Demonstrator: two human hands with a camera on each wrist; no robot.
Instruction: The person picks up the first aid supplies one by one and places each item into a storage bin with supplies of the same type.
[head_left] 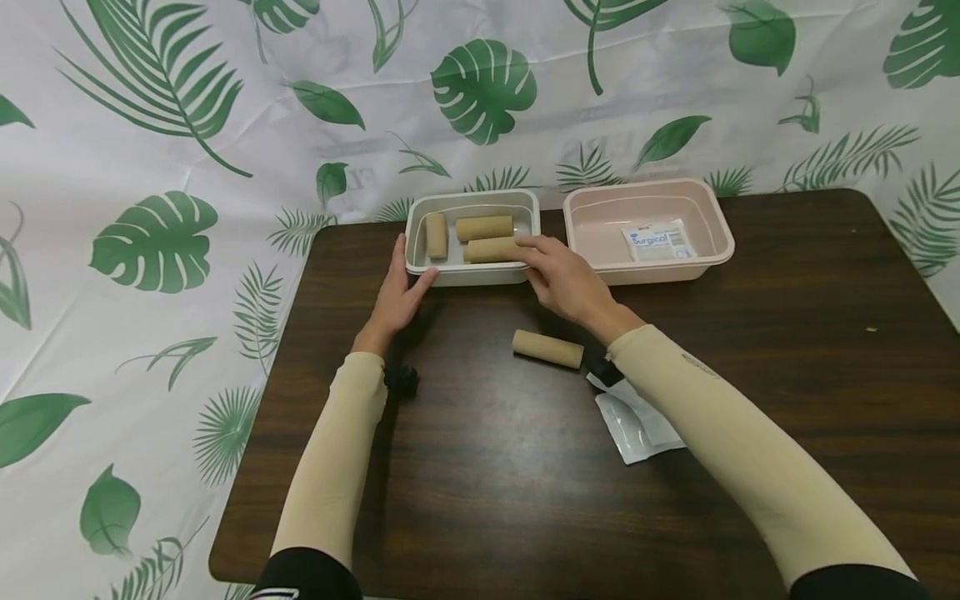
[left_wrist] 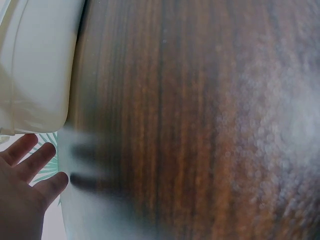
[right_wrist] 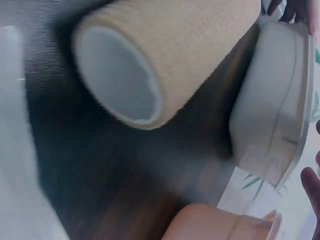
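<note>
A white tray (head_left: 474, 277) holds several tan elastic bandage rolls (head_left: 483, 227). The left hand (head_left: 393, 300) touches the tray's left end, its fingers along the side and its thumb at the front rim. In the left wrist view its fingers (left_wrist: 35, 162) look loosely extended beside the tray's corner. My right hand (head_left: 564, 279) reaches over the tray's right end and pinches the front bandage roll (head_left: 489, 250) at its right end; the grip is partly hidden. Another bandage roll (head_left: 547, 349) lies on the table below that hand, its hollow pale core (right_wrist: 120, 75) showing in the right wrist view.
A pink tray (head_left: 660, 273) stands right of the white one, with a packet marked "Surgical" (head_left: 658, 240) inside. White and clear packaging (head_left: 637, 421) lies under the right forearm. The dark wooden table (head_left: 465, 500) backs onto a leaf-print cloth (head_left: 247, 200).
</note>
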